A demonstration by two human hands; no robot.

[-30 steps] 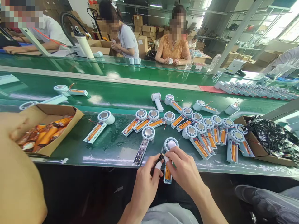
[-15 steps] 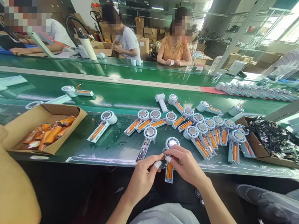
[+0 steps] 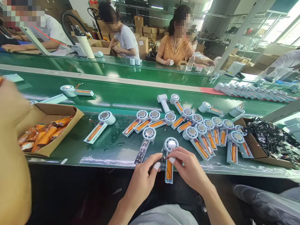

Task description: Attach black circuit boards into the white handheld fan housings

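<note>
My left hand pinches a small dark circuit board, mostly hidden by the fingers. Thumb and forefinger of my right hand are closed on thin red and black wires at the board's end. Below them an open handheld fan lies with its handle jutting over the bench edge, an orange battery inside. Just left of my hands, another fan has a circuit board laid in its handle.
A carton of orange batteries stands at left, a co-worker's blurred arm beside it. Several open fans crowd the bench at right, by a carton of circuit boards. Behind runs a green conveyor belt; co-workers sit across it.
My hands have parted slightly, and the dark board and the wires now show between them. At left, the co-worker's arm has moved up over the battery carton.
</note>
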